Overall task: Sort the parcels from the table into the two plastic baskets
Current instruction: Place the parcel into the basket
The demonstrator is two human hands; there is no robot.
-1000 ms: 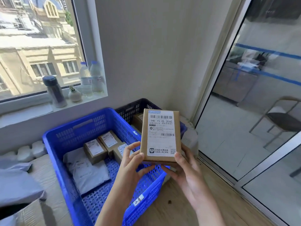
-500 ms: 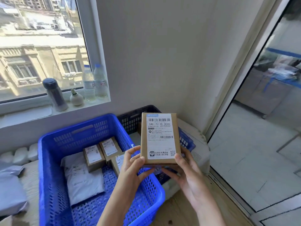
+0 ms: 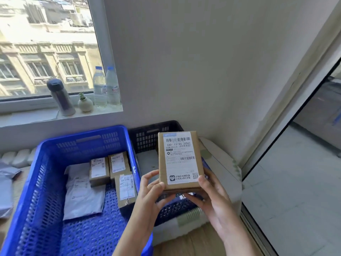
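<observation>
I hold a small brown cardboard parcel [image 3: 180, 159] upright, its white shipping label facing me, above the dark basket [image 3: 147, 135]. My left hand [image 3: 153, 193] grips its lower left corner and my right hand [image 3: 208, 196] grips its lower right corner. The blue basket [image 3: 46, 172] on the left holds three small brown boxes [image 3: 110, 167] and a grey mailer bag [image 3: 83, 191]. The dark basket stands to the right of the blue one, its contents mostly hidden behind the parcel.
Grey mailer bags [image 3: 7, 185] lie on the table at the far left. A flask [image 3: 60, 97], a small plant pot [image 3: 84, 103] and two water bottles [image 3: 106, 85] stand on the windowsill. A white appliance [image 3: 221, 163] sits under the dark basket; a glass door [image 3: 295, 163] is on the right.
The view has swung left and down. The parcel stays in both hands and now sits over the dark basket instead of the blue basket's near right corner.
</observation>
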